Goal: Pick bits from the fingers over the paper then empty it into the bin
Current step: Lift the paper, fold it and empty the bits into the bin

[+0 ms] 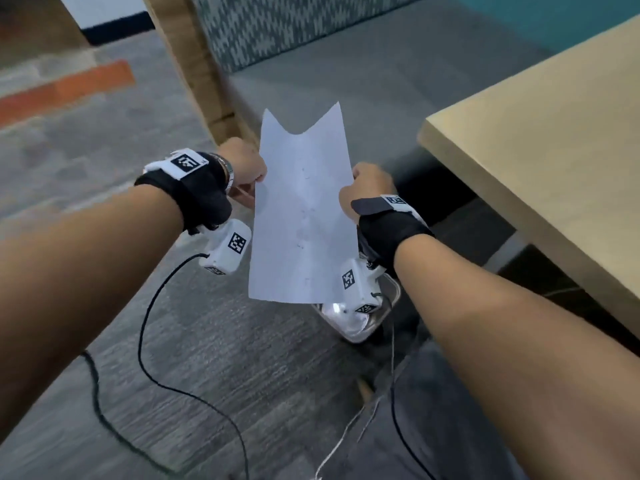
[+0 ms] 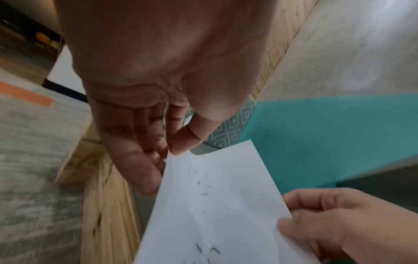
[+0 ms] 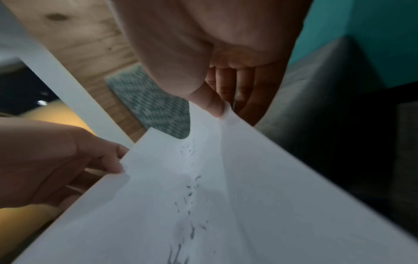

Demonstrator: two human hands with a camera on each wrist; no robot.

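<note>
Head view: white paper [image 1: 301,209], bowed into a trough with dark bits [image 3: 190,194] along its crease, pinched by left grip [image 1: 244,164] and right grip [image 1: 367,188] over the steel bin [image 1: 360,325].

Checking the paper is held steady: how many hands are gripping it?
2. The left hand pinches the paper's left edge; the right hand pinches its right edge, above the bin.

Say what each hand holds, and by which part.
Both hold the sheet of paper: the left hand pinches its left edge, the right hand its right edge.
</note>
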